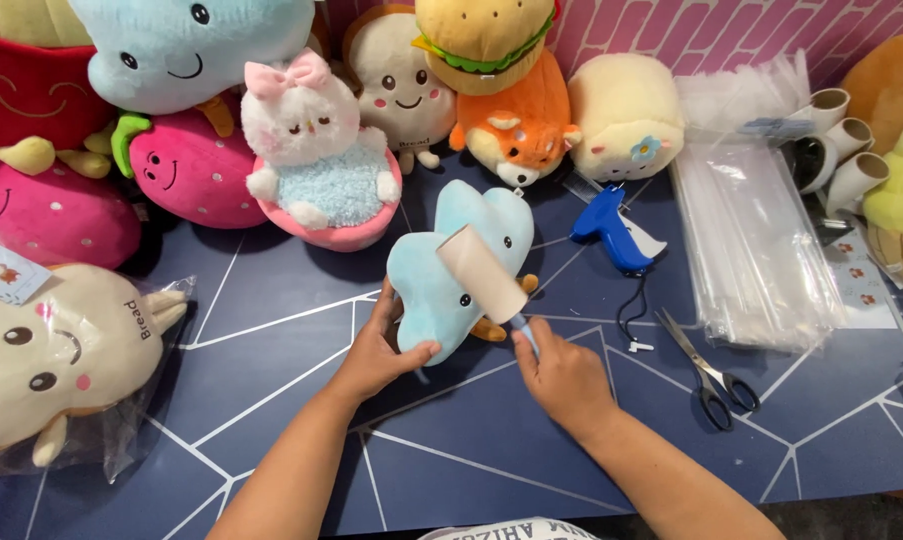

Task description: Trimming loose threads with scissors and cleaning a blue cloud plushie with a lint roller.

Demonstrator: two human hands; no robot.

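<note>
Head view: my left hand (376, 350) grips the pale blue plush (451, 275) at its lower edge, propped on the bench (471, 460). My right hand (561, 375) is closed on the lint roller (483, 272), pressed on the plush's face. Mid-roll, I'd say; next needs a turn. Right of the plush: clear bag stack (756, 250), small sticker sheet (861, 285). Far left, a bagged bread plush (56, 360).

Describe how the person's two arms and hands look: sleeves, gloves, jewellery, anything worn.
Both forearms are bare up to the bottom frame edge, with no sleeve showing. The left hand and right hand wear no gloves, and no ring, watch or bracelet is visible. Fingernails look short and unpainted, as far as the view shows.
</note>
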